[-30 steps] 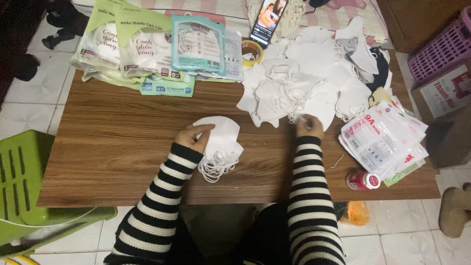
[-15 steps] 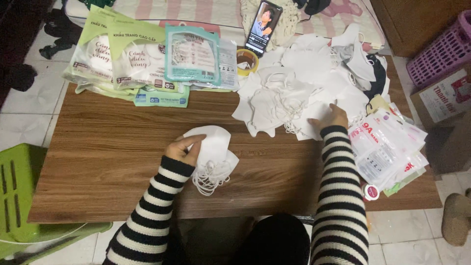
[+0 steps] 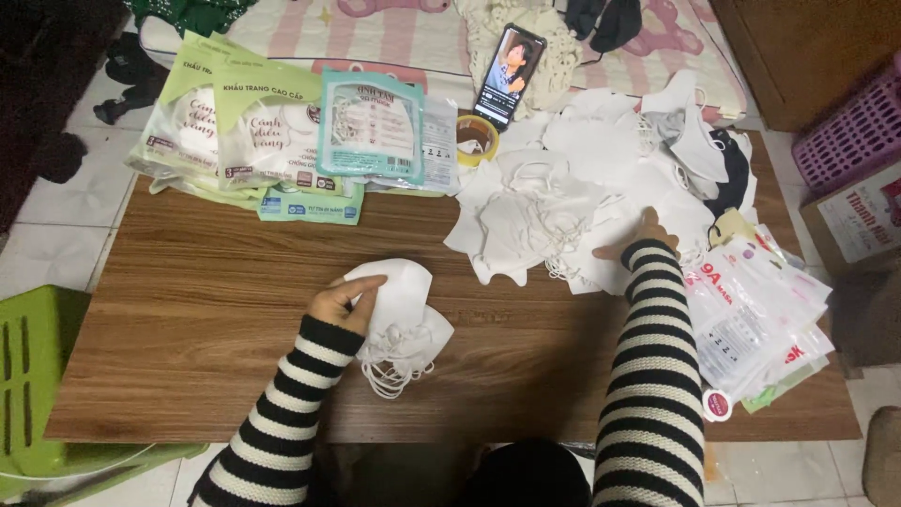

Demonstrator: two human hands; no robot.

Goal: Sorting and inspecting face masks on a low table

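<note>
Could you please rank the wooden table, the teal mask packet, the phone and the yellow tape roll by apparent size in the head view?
1. wooden table
2. teal mask packet
3. phone
4. yellow tape roll

The person is wearing a knitted top with black and white horizontal stripes. The sleeves are reaching to the wrists, leaving the left hand (image 3: 343, 299) and right hand (image 3: 646, 235) bare.

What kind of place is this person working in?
Probably a room in a home used for packing by hand: a low wooden table on a tiled floor, a patterned mattress behind it, a loose pile of white face masks and sealed mask packets.
</note>
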